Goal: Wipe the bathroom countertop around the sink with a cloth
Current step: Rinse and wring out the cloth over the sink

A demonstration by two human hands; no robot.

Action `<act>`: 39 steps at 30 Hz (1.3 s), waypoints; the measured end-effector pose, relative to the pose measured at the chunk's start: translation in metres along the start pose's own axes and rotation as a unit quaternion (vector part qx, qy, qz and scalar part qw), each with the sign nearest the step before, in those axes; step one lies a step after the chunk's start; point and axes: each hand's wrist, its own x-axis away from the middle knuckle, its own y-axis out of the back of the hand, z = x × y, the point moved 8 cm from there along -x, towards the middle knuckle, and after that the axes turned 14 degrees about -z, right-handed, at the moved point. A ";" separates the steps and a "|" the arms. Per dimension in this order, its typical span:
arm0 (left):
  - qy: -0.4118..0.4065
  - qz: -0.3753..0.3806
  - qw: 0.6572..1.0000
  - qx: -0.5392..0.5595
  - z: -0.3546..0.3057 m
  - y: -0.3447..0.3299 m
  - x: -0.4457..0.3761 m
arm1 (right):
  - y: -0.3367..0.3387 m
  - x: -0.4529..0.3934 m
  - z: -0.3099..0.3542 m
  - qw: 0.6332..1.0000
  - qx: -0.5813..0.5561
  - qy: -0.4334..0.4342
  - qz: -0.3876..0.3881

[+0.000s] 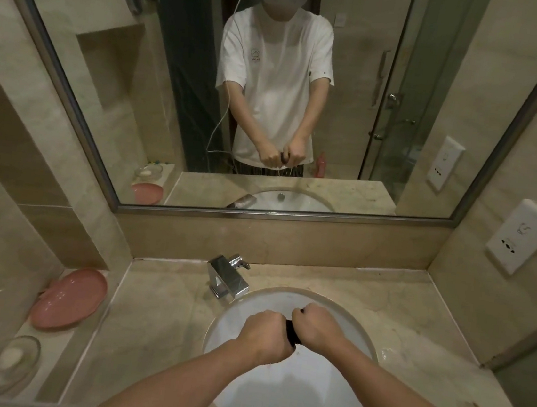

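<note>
While both fists clamp a dark cloth [292,332] over the sink [341,315], left hand [265,333] and right hand [315,325] appear to wring it. Wiping not begun; next, carry it to the desk [154,311], nine o'clock.

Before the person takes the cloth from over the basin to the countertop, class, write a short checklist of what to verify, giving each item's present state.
1. Cloth gripped by both fists: ok, left hand and right hand clench it.
2. Cloth held over the sink, so drips land inside: ok.
3. Cloth wrung enough: cannot tell.
4. Faucet running: no stream visible, ok.
5. Countertop beside the sink free of items: ok; the pink plate and soap dish sit on the side ledge.
</note>
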 end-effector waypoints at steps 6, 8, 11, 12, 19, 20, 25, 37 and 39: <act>0.107 0.248 0.885 0.379 0.012 0.013 0.028 | 0.033 0.047 0.012 0.941 -0.305 0.133 0.064; 0.117 0.285 0.839 0.449 0.010 0.021 0.039 | 0.057 0.066 0.011 0.925 -0.278 0.258 0.002; 0.135 0.319 0.794 0.499 0.005 0.026 0.050 | 0.068 0.089 0.013 0.846 -0.005 0.509 -0.161; 0.138 0.328 0.785 0.507 0.002 0.026 0.052 | 0.064 0.092 0.013 0.803 0.056 0.560 -0.198; 0.117 0.378 0.780 0.484 -0.041 0.029 0.066 | 0.062 0.082 0.055 0.748 0.091 0.609 -0.246; 0.105 0.370 0.791 0.475 -0.042 0.034 0.064 | 0.066 0.079 0.062 0.758 0.095 0.599 -0.241; 0.070 0.321 0.834 0.443 -0.043 0.064 0.056 | 0.074 0.065 0.082 0.763 0.196 0.573 -0.227; 0.161 0.328 0.747 0.555 -0.059 0.049 0.072 | 0.099 0.086 0.095 0.585 0.257 0.705 -0.308; 0.156 0.309 0.759 0.551 -0.061 0.054 0.069 | 0.104 0.078 0.090 0.623 0.234 0.689 -0.288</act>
